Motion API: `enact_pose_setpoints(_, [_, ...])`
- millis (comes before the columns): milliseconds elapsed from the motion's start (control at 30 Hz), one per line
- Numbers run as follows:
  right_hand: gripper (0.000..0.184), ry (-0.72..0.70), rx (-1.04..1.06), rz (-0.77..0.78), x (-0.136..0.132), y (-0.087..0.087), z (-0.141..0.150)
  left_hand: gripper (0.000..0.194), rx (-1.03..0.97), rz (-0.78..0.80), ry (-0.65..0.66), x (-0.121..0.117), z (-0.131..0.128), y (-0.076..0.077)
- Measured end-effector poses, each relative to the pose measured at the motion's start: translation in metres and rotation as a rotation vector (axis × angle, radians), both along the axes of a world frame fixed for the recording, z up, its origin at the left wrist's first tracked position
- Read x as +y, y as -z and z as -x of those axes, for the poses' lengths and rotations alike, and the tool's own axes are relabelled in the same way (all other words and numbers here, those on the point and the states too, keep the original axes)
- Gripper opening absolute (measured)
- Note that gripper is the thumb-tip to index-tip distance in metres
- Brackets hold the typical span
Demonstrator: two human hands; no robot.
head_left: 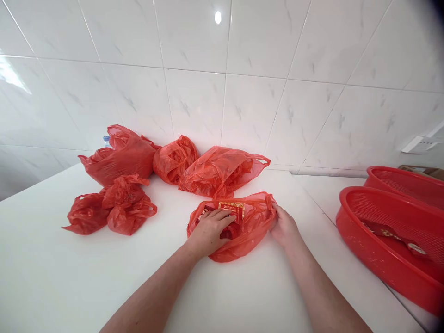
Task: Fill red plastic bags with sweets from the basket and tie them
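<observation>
A red plastic bag (255,226) lies on its side on the white table, its mouth at the right. My right hand (285,225) is closed on the bag's gathered edge there. My left hand (211,232) rests over the bag's left part, fingers apart and slightly bent, the thumb spread away from them. Under and beyond those fingers are red packets with gold print (239,209). My palm and fingers cover part of them, and the thin plastic blurs the rest.
Behind are a full red bag (121,159), a bundled red bag (176,159) and a loosely filled red bag (222,171). Crumpled red bags (128,210) lie at left. Red baskets (374,256) stand at right, the nearer holding red packets (391,233). A tiled wall (256,106) bounds the table (86,277).
</observation>
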State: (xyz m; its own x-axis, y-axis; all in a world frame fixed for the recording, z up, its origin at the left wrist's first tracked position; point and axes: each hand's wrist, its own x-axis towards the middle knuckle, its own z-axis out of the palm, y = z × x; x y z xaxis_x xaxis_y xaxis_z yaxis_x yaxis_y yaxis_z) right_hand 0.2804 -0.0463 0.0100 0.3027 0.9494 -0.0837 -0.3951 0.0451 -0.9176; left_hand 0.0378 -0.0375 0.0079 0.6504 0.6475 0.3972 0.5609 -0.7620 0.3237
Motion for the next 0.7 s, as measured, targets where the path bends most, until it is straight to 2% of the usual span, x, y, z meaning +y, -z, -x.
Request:
enact_pose_setpoints(167, [0.025,-0.121,0.351,-0.058,-0.003,-0.006,-0.005,0.051,-0.023,0.005,0.008,-0.003,-0.004,-0.004])
enact_pose_setpoints(300, [0.016,-0.015,0.387,-0.026,0.001,-0.002,-0.010,0.028,-0.094,-0.044,0.047,-0.004,0.000,-0.012])
enact_pose_setpoints(400, [0.014,0.020,0.381,0.010,0.005,0.005,-0.013,0.025,-0.200,-0.127,-0.007,-0.001,0.006,-0.015])
enact_pose_setpoints(500, [0.013,0.063,0.368,0.019,0.008,0.009,-0.016,0.021,-0.286,-0.226,-0.127,0.003,0.011,-0.016])
enact_pose_setpoints(600, [0.015,0.138,0.335,0.024,0.011,0.011,-0.018,0.025,-0.322,-0.249,-0.370,0.006,0.015,-0.015])
enact_pose_setpoints(633, [0.015,0.165,0.316,0.026,0.011,0.012,-0.019,0.032,-0.310,-0.207,-0.448,0.007,0.017,-0.015])
enact_pose_setpoints(700, [0.015,0.221,0.262,0.030,0.012,0.014,-0.021,0.049,-0.238,-0.014,-0.551,0.010,0.022,-0.016])
